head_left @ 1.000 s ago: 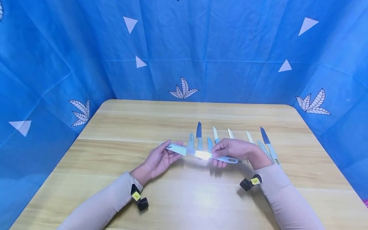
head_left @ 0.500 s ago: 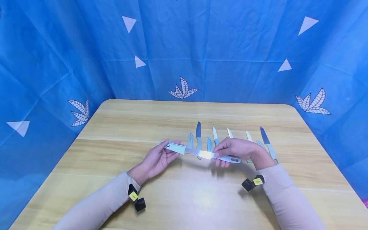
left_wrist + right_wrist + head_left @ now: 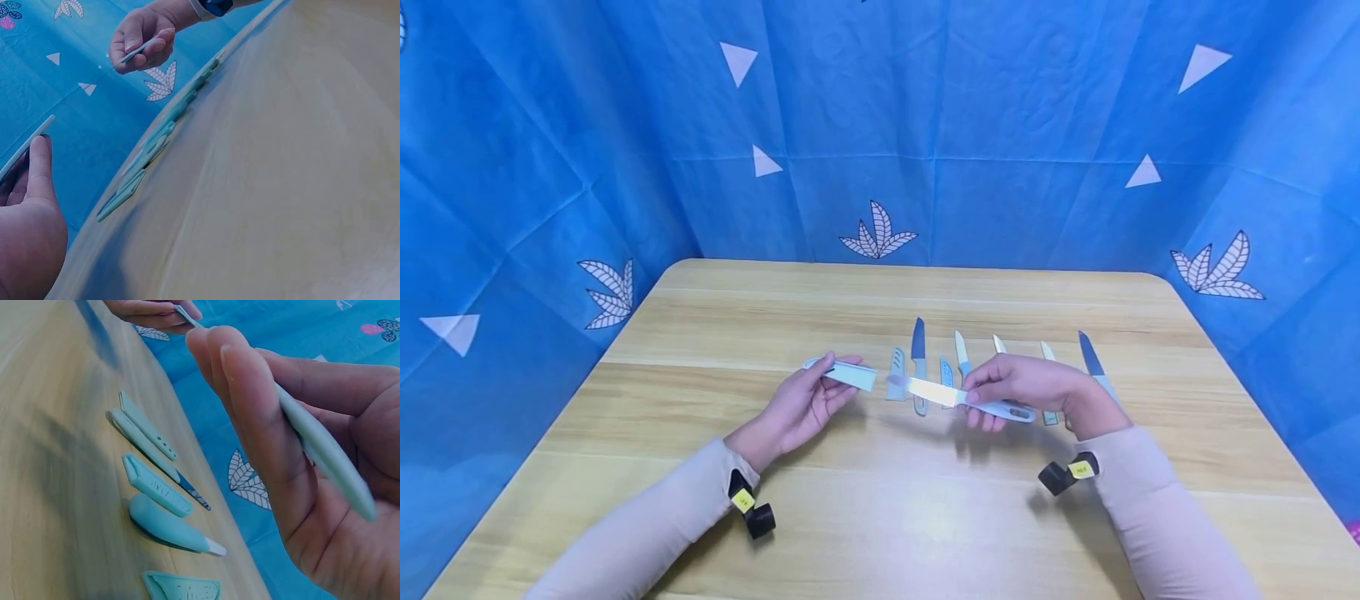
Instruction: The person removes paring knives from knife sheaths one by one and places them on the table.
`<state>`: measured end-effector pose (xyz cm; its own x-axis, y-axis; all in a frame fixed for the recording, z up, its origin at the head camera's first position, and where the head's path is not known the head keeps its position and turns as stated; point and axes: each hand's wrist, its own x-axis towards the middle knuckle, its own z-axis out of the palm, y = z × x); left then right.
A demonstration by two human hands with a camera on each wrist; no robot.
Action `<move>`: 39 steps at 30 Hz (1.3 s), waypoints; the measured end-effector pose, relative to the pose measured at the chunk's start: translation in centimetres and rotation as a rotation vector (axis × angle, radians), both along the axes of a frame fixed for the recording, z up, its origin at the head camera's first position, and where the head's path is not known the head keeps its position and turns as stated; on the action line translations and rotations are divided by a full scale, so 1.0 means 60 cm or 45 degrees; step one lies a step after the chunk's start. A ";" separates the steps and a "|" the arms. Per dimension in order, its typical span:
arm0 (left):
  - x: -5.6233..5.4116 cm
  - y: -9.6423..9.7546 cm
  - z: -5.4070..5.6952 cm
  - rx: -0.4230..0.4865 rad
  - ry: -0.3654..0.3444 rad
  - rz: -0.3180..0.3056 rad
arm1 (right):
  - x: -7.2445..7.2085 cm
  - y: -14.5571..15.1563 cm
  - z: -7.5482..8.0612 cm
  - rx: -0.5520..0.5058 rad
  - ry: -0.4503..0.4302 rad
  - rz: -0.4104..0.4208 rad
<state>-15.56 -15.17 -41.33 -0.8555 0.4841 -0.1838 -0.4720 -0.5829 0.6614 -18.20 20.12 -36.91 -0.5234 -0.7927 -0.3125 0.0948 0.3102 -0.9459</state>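
Note:
In the head view my left hand [image 3: 793, 410] holds a pale blue-green knife sheath [image 3: 854, 375] between thumb and fingers, its mouth facing right. My right hand [image 3: 1026, 387] grips a kitchen knife [image 3: 937, 392] where handle and blade meet, above the table. The shiny blade points left, and a small gap separates its tip from the sheath. The handle [image 3: 334, 465] crosses the right palm in the right wrist view. From the left wrist view, the sheath [image 3: 25, 147] appears edge-on above the left thumb.
Behind the hands, a row of knives and sheaths lies on the wooden table [image 3: 715, 325]. It includes a dark-bladed knife [image 3: 919, 342], a slotted sheath [image 3: 897, 371], a smaller sheath [image 3: 947, 379] and another dark-bladed knife [image 3: 1092, 354] at right. A blue curtain [image 3: 1015, 125] hangs behind.
The knife has come out of the sheath, and its whole blade now shows. My left hand has moved left and slightly up with the sheath, my right hand slightly right.

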 end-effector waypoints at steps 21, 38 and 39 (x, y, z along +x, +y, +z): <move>-0.008 -0.006 0.011 -0.121 -0.054 0.085 | -0.008 -0.019 0.018 0.008 0.050 -0.059; -0.023 -0.017 0.025 -0.311 0.078 -0.005 | -0.021 -0.038 0.025 0.017 0.082 -0.176; -0.025 -0.018 0.026 -0.330 0.082 -0.004 | -0.021 -0.040 0.026 0.019 0.085 -0.185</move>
